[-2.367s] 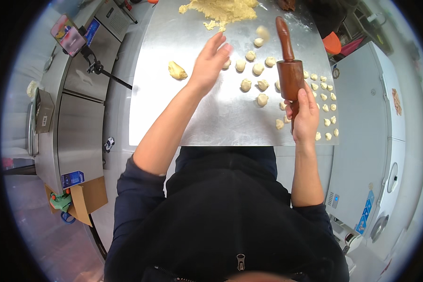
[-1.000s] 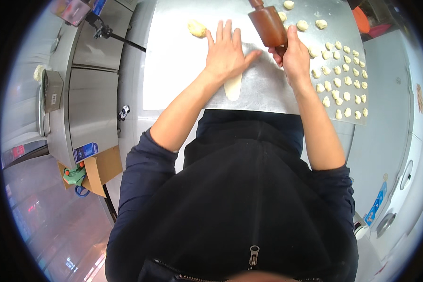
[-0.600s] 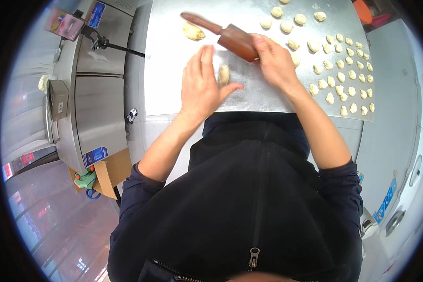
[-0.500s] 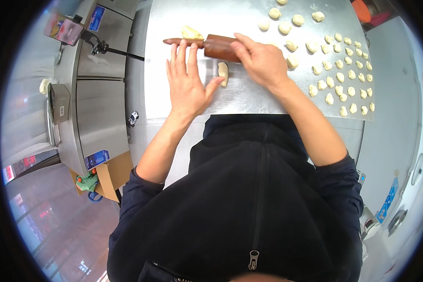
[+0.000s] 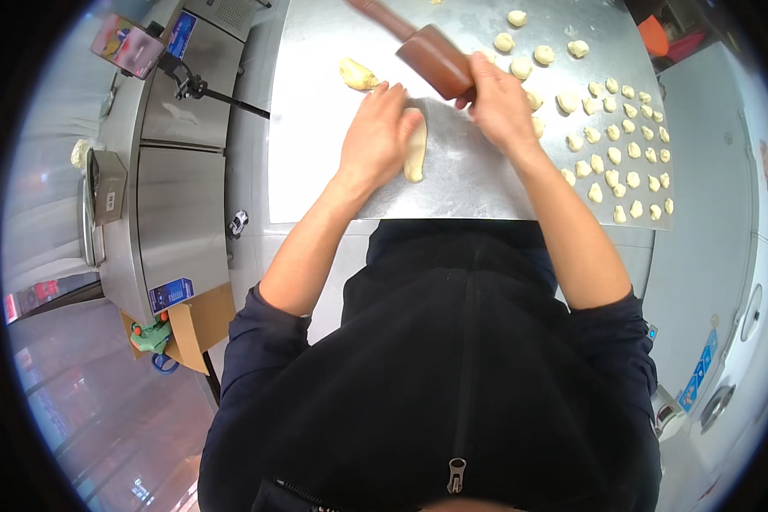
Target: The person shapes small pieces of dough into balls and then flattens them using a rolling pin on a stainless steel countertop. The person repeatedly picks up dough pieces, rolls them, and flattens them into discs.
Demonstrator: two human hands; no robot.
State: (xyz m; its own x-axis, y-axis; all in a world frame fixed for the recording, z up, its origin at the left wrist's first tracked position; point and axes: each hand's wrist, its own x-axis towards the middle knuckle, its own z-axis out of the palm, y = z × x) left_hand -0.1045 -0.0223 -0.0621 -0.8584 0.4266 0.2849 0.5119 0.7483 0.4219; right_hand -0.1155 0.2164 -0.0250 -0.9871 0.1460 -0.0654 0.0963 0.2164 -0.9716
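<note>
Slanting far-left, the rolling pin fills the clenched right hand, left hand loosely curled against dough strip.

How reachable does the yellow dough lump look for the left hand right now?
Likely yes. The left hand is close to the yellow dough lump, with nothing visible between them; the brown rolling pin, in the right hand, is off to the right.

On the desk, a dough strip is lying near the front edge, with a dough lump sitting behind it to the left. Dough balls are resting to the right, smaller dough pieces spreading farther right. A rolling pin is slanting between lump and balls.
</note>
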